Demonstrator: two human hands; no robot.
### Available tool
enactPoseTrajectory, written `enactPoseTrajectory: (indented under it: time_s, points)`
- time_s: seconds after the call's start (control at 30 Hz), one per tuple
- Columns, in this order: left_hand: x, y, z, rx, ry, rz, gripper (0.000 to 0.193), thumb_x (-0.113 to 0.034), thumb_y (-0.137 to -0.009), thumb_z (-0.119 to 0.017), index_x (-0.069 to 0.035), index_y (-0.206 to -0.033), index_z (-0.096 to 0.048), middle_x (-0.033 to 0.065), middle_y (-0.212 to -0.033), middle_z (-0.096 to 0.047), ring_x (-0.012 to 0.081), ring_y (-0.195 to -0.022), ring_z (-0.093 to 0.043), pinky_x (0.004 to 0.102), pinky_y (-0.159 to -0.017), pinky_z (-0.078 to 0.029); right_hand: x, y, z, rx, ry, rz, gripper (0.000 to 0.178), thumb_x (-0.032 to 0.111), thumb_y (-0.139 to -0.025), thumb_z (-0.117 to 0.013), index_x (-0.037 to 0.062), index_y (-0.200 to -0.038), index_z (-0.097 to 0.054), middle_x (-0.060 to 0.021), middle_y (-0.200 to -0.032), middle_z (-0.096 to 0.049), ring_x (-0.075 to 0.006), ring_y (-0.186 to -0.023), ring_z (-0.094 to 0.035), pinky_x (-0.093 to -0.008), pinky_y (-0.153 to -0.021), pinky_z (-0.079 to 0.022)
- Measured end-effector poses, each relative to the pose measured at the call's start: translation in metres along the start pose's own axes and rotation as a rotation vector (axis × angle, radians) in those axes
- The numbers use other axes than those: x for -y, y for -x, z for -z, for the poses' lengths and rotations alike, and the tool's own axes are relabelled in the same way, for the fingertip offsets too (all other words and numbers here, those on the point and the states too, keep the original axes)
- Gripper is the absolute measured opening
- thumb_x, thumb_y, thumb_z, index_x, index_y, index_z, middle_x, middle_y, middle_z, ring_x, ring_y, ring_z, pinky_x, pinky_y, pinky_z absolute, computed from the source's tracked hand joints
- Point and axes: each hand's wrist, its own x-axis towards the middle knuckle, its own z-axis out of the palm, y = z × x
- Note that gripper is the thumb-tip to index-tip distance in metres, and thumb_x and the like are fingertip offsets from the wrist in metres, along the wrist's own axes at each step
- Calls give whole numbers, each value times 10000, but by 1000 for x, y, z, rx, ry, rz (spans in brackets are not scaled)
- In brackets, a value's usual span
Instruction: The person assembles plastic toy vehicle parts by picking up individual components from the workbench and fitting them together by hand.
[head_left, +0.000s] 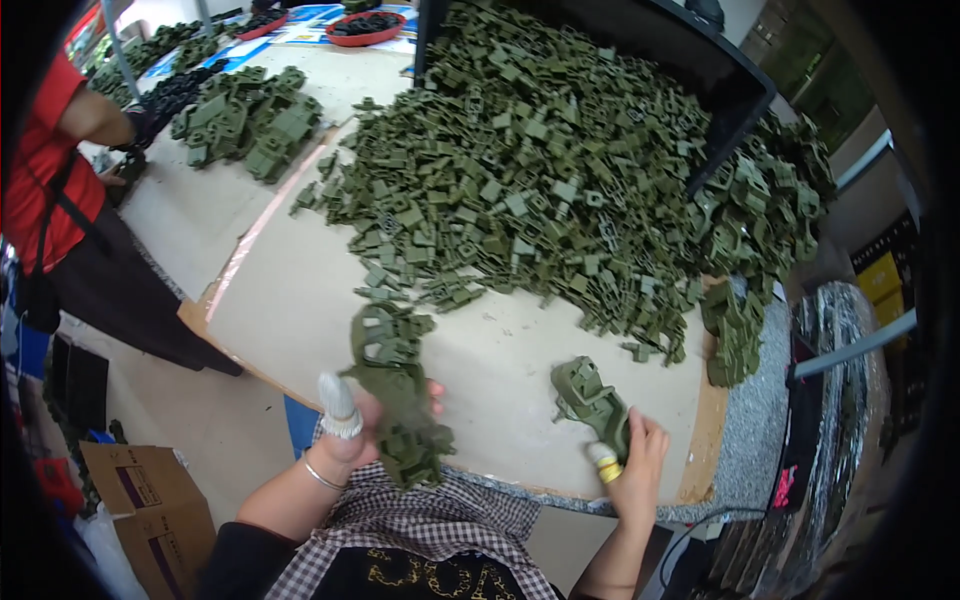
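Note:
Near the table's front edge, my left hand (357,430) is closed around an olive-green plastic toy vehicle part (388,350), with fingertips showing at its right side. Motion blurs its middle; a second green piece (412,455) shows below, and I cannot tell if the two are joined. White wrapping covers the left thumb. To the right, my right hand (640,470) grips one end of a green toy vehicle body (592,395), its thumb wrapped in white and yellow. The body lies tilted over the bare tabletop. Beyond both hands spreads a large heap of small green plastic parts (520,190).
A black bin (740,85) lies tipped behind the heap. More green bodies are piled at right (760,195) and on the far-left table (250,120). Red trays (365,38) stand at the back. A person in a red shirt (45,150) works at left; a cardboard box (150,515) sits below.

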Motion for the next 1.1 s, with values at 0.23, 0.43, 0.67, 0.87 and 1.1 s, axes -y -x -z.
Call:
enactPoseTrajectory:
  time_s: [0.23,0.43,0.67,0.87,1.1]
  points:
    - [14,-4,10,-17,-27,-65,778,-657,-800,-376,-42,-1275,-336,159,-1203,-467,251,-1096,-486,401,-938,-405,103,2,-21,-4,-831,-7,663,153,-690,-695,-30,-1242,-376,-154,-1021,-471,-267,-941,-469,-341,-841,-386]
    - [9,-2,-25,-192,-194,-167,842,-621,-757,-512,-84,-1350,-252,104,-1320,-386,219,-1206,-394,379,-1014,-322,142,-10,-35,-12,-537,402,803,295,-732,-690,-51,-1305,-246,-199,-1005,-457,-326,-849,-455,-399,-738,-394]
    - [8,5,-11,-281,-231,-144,869,-658,-707,-541,-85,-1317,-308,84,-1256,-449,204,-1120,-479,370,-950,-403,147,-8,-29,113,-528,478,785,292,-708,-695,-58,-1284,-293,-200,-984,-458,-334,-840,-462,-406,-724,-407]
    - [11,-3,-4,-214,-117,-124,754,-560,-772,-554,-77,-1303,-324,91,-1247,-453,194,-1119,-476,359,-948,-404,149,-3,-38,173,-549,395,799,248,-701,-702,-47,-1311,-277,-203,-1028,-456,-340,-870,-468,-398,-716,-429]
    - [8,-12,-14,-169,-304,28,717,-525,-785,-560,-57,-1287,-353,121,-1227,-478,219,-1074,-517,367,-921,-430,133,-15,-8,318,-725,335,935,318,-664,-754,-46,-1328,-206,-232,-1186,-414,-338,-1043,-456,-371,-862,-422]
